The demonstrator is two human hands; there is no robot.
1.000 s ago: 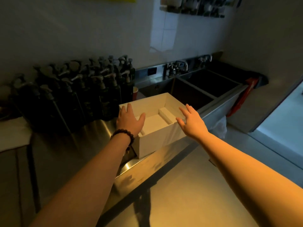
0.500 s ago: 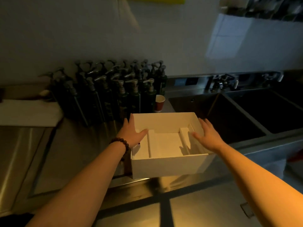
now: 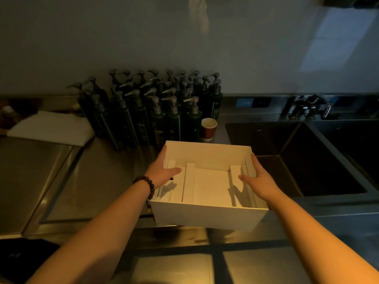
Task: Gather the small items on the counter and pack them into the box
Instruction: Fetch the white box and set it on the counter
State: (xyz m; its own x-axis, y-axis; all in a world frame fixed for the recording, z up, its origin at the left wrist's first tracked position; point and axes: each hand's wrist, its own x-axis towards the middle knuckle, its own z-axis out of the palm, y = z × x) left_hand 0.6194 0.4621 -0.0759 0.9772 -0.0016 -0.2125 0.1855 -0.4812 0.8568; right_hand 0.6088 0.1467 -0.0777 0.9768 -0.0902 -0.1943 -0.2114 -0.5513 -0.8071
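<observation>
Open white cardboard box point(image 3: 207, 214) with inner dividers: near edge of steel counter point(image 3: 98, 181). Left hand point(image 3: 162, 171) grips left wall, right hand point(image 3: 257, 179) right wall, thumbs inside. Dark pump bottles point(image 3: 155, 111) beyond.

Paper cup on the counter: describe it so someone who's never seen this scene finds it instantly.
Start at the steel counter left of the sink. Behind the white box stands a cluster of dark pump bottles; the paper cup sits at its right front corner. It alone is short, red, open-topped and has no pump.
</observation>
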